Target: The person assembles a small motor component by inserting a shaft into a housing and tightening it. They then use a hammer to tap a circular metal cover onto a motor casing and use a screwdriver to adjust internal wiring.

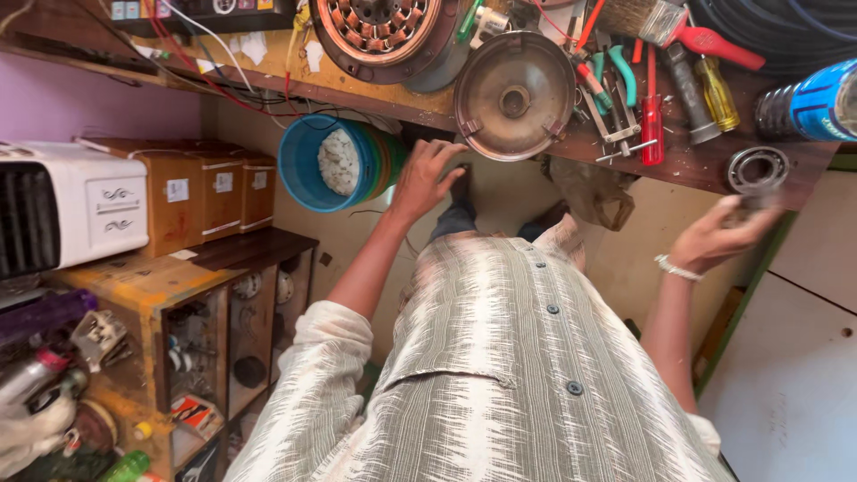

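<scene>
Bearing [757, 169] beside half-open right hand [719, 239].

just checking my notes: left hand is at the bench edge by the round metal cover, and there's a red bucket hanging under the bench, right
Not quite: the bucket under the bench is blue, not red, as the head view shows. The rest holds: the left hand is at the bench edge beside the round metal cover.
</scene>
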